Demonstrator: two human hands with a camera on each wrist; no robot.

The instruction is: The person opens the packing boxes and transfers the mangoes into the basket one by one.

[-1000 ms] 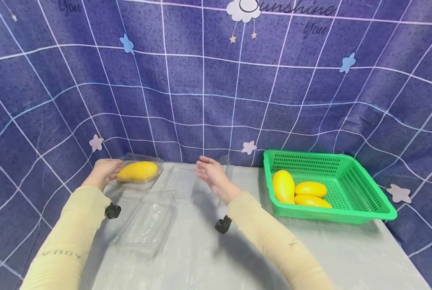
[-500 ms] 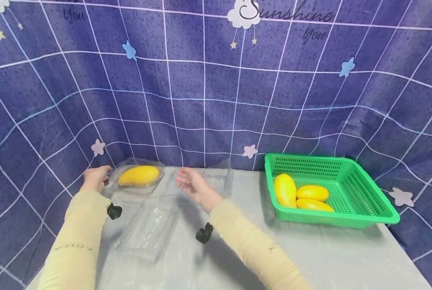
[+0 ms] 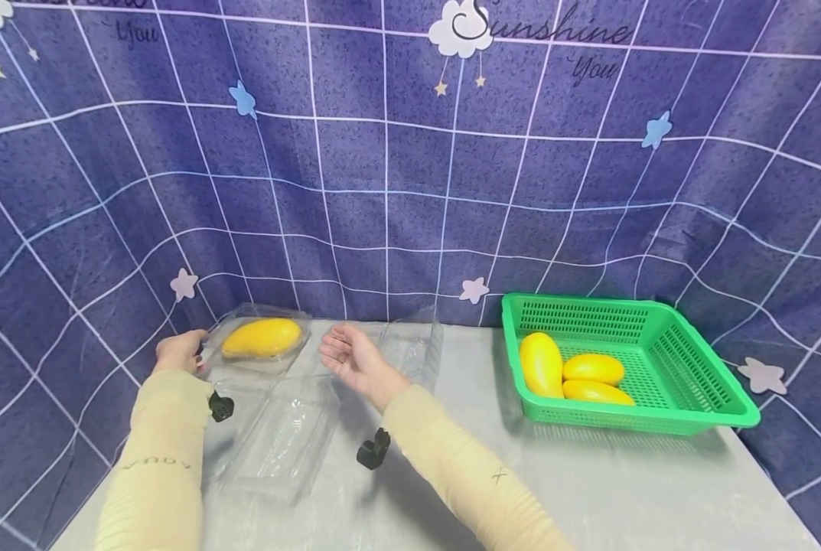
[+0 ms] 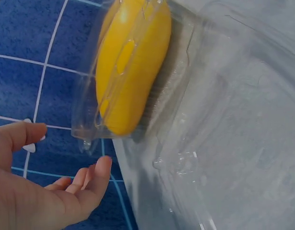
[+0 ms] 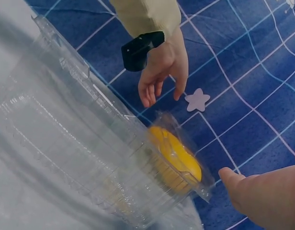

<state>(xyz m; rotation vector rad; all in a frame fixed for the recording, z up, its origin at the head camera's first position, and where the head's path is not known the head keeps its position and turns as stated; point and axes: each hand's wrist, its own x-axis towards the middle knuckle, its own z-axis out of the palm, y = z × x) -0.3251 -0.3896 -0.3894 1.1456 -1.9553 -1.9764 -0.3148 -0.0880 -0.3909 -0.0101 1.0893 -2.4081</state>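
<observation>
A yellow mango (image 3: 262, 337) lies in a clear plastic clamshell box (image 3: 293, 358) at the back left of the table. My left hand (image 3: 179, 352) hovers beside the box's left end, thumb and fingers spread apart with nothing between them. In the left wrist view that same hand (image 4: 56, 196) is just off the box's corner. To the right of the mango box, my right hand (image 3: 358, 361) is held over the table, fingers loosely bent and holding nothing. It partly covers another clear box (image 3: 410, 344) standing behind it.
One more clear plastic clamshell (image 3: 282, 436) lies at the front left. On the right, a green basket (image 3: 630, 417) holds several yellow mangoes (image 3: 541, 363). A blue curtain (image 3: 410, 153) hangs along the table's back edge.
My left hand has drawn back leftward from the mango box. My right hand has moved left toward the box. The mangoes and the basket stay in place.
</observation>
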